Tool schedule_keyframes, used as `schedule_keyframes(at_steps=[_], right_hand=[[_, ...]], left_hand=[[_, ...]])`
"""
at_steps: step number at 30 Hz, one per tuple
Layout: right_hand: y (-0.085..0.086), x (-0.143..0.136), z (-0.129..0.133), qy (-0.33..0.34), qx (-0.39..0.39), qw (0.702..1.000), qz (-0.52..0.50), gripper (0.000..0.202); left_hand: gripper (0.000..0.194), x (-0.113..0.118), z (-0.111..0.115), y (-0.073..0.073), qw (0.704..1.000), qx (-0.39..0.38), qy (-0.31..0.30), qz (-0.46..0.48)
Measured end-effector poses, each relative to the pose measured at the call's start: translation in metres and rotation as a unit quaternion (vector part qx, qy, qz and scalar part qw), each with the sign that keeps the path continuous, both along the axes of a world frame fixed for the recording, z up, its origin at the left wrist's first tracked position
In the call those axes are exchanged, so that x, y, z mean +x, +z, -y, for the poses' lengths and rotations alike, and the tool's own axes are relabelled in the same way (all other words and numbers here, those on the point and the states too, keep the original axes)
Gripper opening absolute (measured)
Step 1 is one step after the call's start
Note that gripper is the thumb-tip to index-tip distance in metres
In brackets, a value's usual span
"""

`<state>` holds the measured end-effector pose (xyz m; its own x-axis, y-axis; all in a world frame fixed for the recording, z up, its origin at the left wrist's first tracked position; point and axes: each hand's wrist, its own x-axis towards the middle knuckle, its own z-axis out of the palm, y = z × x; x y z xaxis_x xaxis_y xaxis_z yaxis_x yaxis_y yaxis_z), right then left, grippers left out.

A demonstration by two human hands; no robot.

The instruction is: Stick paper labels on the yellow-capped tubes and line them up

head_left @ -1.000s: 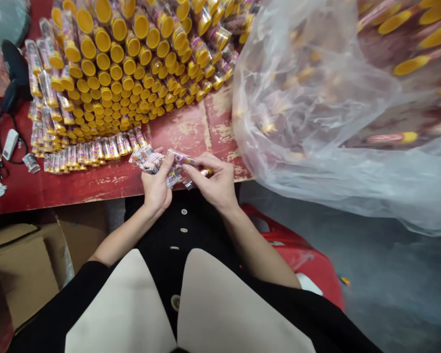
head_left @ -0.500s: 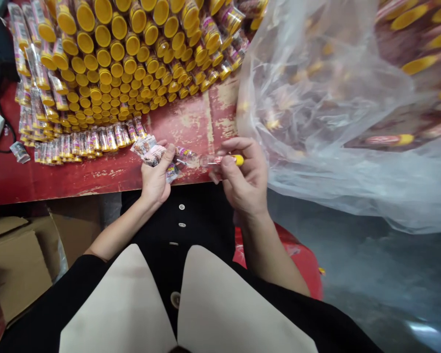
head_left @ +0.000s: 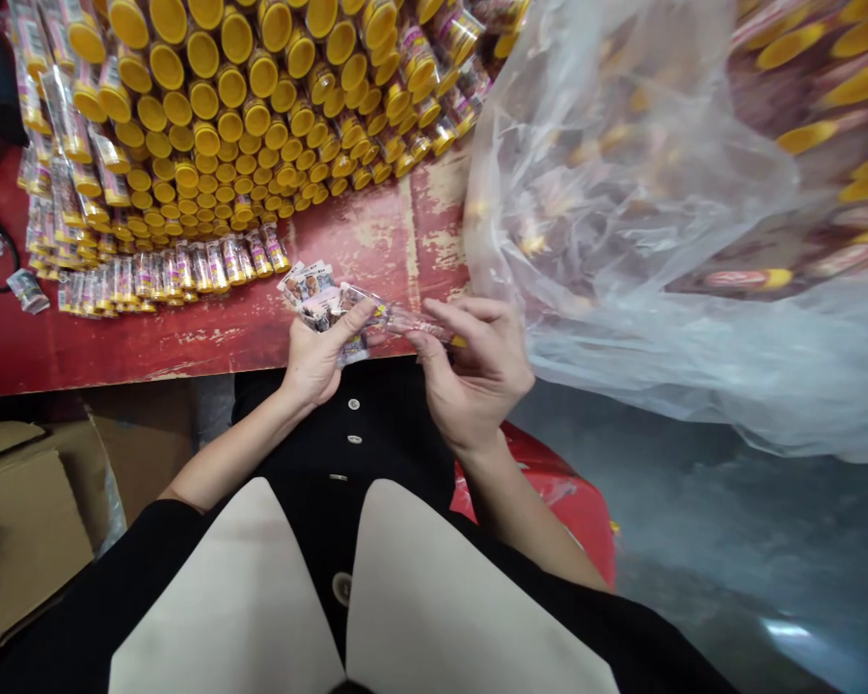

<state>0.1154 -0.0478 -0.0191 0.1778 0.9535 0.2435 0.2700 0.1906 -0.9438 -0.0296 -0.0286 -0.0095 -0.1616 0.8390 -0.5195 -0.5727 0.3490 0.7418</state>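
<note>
My left hand (head_left: 313, 362) grips a fanned bunch of printed clear plastic sleeves (head_left: 313, 287), the thumb pressed on top. One sleeve sticks out toward the right. A slim clear tube with a yellow cap (head_left: 435, 330) is pinched between the thumb and fingers of my right hand (head_left: 480, 374). Its far end meets the outstretched sleeve; whether it lies inside or against it I cannot tell. Both hands are just above the front edge of the red table (head_left: 209, 337).
Stacked yellow-capped tubes (head_left: 224, 125) fill the back left, with a row of sleeved tubes (head_left: 188, 270) in front. A large clear plastic bag (head_left: 643, 222) covers the right side, with loose tubes in and beside it. Below left are cardboard boxes (head_left: 33, 520); a red stool (head_left: 575, 506) is under me.
My right hand has brought the tube left, so its end now meets the sleeve. My left hand has shifted slightly right with the bunch. The whole view has moved a little.
</note>
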Motion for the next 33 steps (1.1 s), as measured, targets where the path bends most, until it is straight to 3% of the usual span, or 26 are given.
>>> schedule_keyframes(at_steps=[4,6,11,15,19,23,29,33], right_hand=[[-0.003,-0.001,-0.002,0.048,-0.082,0.984,-0.149,0.018],[-0.004,-0.001,-0.003,0.04,-0.083,0.98,-0.178,0.015],[-0.005,0.003,0.0,0.026,-0.046,0.989,-0.139,0.011],[0.0,0.008,0.0,0.121,-0.032,0.992,-0.023,0.018],[0.002,0.007,-0.002,0.196,-0.055,0.979,0.018,0.031],[-0.002,0.003,-0.003,0.234,-0.051,0.971,0.006,0.036],[0.002,0.009,-0.005,0.248,-0.071,0.966,-0.01,0.016],[0.007,0.016,-0.008,0.195,-0.114,0.966,-0.124,0.013]], left_hand=[[0.049,-0.006,-0.001,-0.001,1.0,-0.004,-0.023,0.002],[0.048,-0.009,-0.002,-0.003,0.999,-0.007,-0.04,0.003],[0.044,-0.011,-0.003,-0.009,0.999,-0.007,-0.032,0.014],[0.044,-0.008,-0.003,-0.009,0.999,-0.025,-0.012,0.022],[0.042,-0.005,-0.003,-0.006,0.998,-0.042,-0.014,0.034],[0.039,-0.003,-0.002,-0.005,0.999,-0.038,-0.016,0.031],[0.037,-0.002,0.0,-0.01,0.999,-0.026,0.004,0.034],[0.037,-0.003,0.0,-0.011,0.998,-0.055,-0.012,0.041]])
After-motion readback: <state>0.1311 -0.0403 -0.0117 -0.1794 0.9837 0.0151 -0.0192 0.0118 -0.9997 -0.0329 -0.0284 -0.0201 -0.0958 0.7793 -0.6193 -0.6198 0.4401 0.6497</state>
